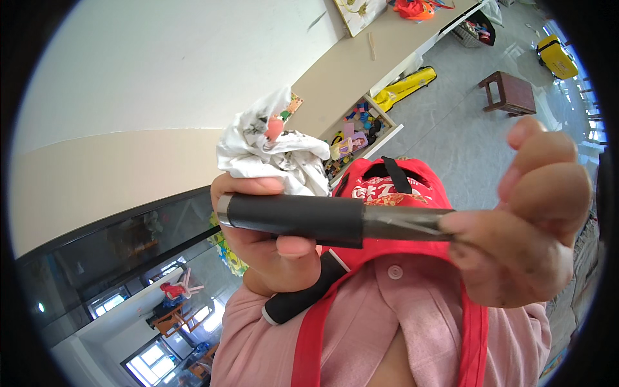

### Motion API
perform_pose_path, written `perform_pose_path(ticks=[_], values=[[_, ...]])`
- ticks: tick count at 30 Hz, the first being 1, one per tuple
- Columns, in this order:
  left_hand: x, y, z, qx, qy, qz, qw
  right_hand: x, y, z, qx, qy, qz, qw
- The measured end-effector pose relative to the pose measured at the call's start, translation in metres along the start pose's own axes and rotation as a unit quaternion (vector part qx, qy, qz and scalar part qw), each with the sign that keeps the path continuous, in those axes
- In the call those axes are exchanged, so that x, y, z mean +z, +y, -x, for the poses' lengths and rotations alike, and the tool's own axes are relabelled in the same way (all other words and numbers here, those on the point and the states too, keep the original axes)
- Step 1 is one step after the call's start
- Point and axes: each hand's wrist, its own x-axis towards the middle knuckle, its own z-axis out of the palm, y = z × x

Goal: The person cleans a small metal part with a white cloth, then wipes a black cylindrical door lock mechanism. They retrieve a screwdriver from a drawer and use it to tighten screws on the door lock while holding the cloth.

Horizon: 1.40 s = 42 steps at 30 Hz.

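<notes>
My left hand grips a black cylinder with a silver band at its left end, held horizontally, and a crumpled white cloth with dark smudges rises from behind those fingers. My right hand pinches the smoky translucent tube that extends from the cylinder's right end, its upper fingers curled. Below my left hand, another black cylindrical piece lies slanted against my pink top and red apron.
A beige counter runs along the wall, with an open drawer of small toys and a long yellow case. A wooden stool and yellow suitcase stand on grey floor. A dark reflective panel occupies the lower left.
</notes>
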Motion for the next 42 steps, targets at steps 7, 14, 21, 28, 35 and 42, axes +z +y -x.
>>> perform_pose_path(ticks=[7, 14, 21, 28, 35, 42], values=[[0.006, 0.0, -0.006, 0.007, -0.006, 0.0, 1.0, 0.0, 0.009, -0.002, -0.019, -0.002, -0.041, 0.999], [0.002, -0.001, -0.003, -0.008, -0.005, -0.003, 1.0, 0.01, 0.011, -0.002, 0.002, 0.035, -0.086, 0.996], [0.0, -0.004, -0.002, -0.007, -0.006, -0.002, 1.0, 0.01, 0.019, -0.005, -0.002, -0.002, -0.106, 0.994], [0.0, -0.002, -0.004, -0.014, -0.015, 0.015, 1.0, 0.005, 0.023, -0.01, -0.015, -0.044, -0.122, 0.991], [0.0, -0.004, -0.006, -0.013, -0.004, -0.002, 1.0, 0.012, 0.027, -0.014, -0.022, -0.021, -0.188, 0.982], [0.01, -0.001, -0.008, -0.009, 0.01, 0.01, 1.0, 0.044, 0.018, -0.003, 0.138, 0.089, -0.307, 0.938]])
